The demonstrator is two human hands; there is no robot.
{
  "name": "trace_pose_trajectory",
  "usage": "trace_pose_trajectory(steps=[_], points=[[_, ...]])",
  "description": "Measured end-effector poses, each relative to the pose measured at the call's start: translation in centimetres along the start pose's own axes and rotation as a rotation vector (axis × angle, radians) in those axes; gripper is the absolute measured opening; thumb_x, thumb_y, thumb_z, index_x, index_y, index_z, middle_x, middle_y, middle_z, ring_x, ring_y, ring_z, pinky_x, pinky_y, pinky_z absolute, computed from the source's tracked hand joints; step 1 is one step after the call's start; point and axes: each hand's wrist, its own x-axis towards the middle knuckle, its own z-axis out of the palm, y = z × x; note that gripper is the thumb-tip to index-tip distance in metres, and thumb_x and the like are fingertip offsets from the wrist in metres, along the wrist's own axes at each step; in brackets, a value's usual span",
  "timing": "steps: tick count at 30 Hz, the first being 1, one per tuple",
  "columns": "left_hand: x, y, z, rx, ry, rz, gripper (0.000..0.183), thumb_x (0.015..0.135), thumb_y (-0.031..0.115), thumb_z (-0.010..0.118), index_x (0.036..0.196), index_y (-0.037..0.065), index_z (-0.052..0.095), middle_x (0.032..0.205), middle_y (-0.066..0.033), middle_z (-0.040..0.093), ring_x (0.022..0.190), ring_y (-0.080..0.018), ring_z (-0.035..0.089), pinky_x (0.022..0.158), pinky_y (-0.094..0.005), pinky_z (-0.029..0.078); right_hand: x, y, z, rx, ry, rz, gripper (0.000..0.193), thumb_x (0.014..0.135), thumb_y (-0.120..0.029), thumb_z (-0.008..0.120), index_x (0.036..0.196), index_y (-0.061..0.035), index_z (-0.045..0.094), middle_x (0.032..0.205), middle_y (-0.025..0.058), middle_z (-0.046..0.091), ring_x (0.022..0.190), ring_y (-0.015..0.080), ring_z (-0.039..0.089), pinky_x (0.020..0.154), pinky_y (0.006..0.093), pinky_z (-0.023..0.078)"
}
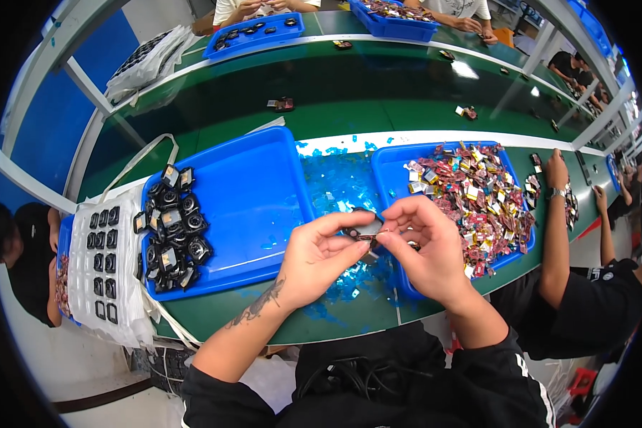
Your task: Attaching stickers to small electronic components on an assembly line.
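Between the two trays, my left hand (319,262) grips a small black plastic housing (367,230) with a grey, shiny flat face. My right hand (429,250) has thumb and forefinger pinched together at the housing's right edge; whatever lies between those fingertips is too small to make out. Left of my hands, a blue tray (257,207) holds a heap of similar black housings (175,228), some with silver-gold rectangles. On the right, a second blue tray (389,167) is heaped with small reddish circuit pieces (471,203) with white, yellow and silver parts.
Blue film scraps (335,185) litter the green table between the trays. Beyond a white ledge runs a green conveyor belt (228,89) with scattered small parts. A white moulded tray (85,250) of black frames stands far left. A co-worker's arm (555,228) is close at right.
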Motion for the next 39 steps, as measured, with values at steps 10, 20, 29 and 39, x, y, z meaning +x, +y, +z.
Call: trace_pose_trajectory(steps=[10, 20, 29, 39], points=[[0.2, -0.8, 0.0, 0.281, 0.017, 0.216, 0.036, 0.089, -0.007, 0.057, 0.124, -0.001, 0.058, 0.120, -0.0115, 0.062, 0.104, -0.0163, 0.062, 0.088, -0.0294, 0.054, 1.0, -0.7, -0.8, -0.201, -0.023, -0.115, 0.030, 0.081, 0.003, 0.071, 0.104, 0.0001, 0.053, 0.081, 0.0091, 0.067, 0.074, 0.0158, 0.068, 0.065, 0.0254, 0.053], [0.1, -0.2, 0.1, 0.252, 0.016, 0.163, 0.035, 0.088, -0.004, 0.060, 0.123, -0.001, 0.060, 0.118, -0.0122, 0.064, 0.103, -0.0163, 0.063, 0.083, -0.0289, 0.056, 1.0, 0.1, -0.3, -0.326, 0.034, -0.243, 0.028, 0.079, 0.002, 0.073, 0.099, -0.0010, 0.053, 0.080, 0.0099, 0.065, 0.072, 0.0187, 0.068, 0.064, 0.0279, 0.054], [0.2, -0.8, 0.3, 0.237, 0.081, 0.219, 0.035, 0.089, -0.005, 0.057, 0.124, -0.001, 0.058, 0.114, -0.0128, 0.064, 0.098, -0.0137, 0.063, 0.080, -0.0261, 0.054, 1.3, 0.3, 0.5, -0.415, 0.078, -0.252, 0.040, 0.074, 0.001, 0.076, 0.107, -0.0026, 0.055, 0.079, 0.0098, 0.063, 0.069, 0.0221, 0.065, 0.061, 0.0319, 0.052], [0.2, -0.6, 0.3, 0.077, 0.053, 0.112, 0.044, 0.088, -0.007, 0.058, 0.127, 0.002, 0.041, 0.109, -0.0169, 0.066, 0.096, -0.0150, 0.064, 0.081, -0.0269, 0.053, 0.6, 0.9, -0.2, -0.093, 0.010, 0.005, 0.037, 0.080, 0.002, 0.070, 0.114, -0.0022, 0.055, 0.089, 0.0054, 0.063, 0.083, 0.0135, 0.065, 0.070, 0.0296, 0.058]])
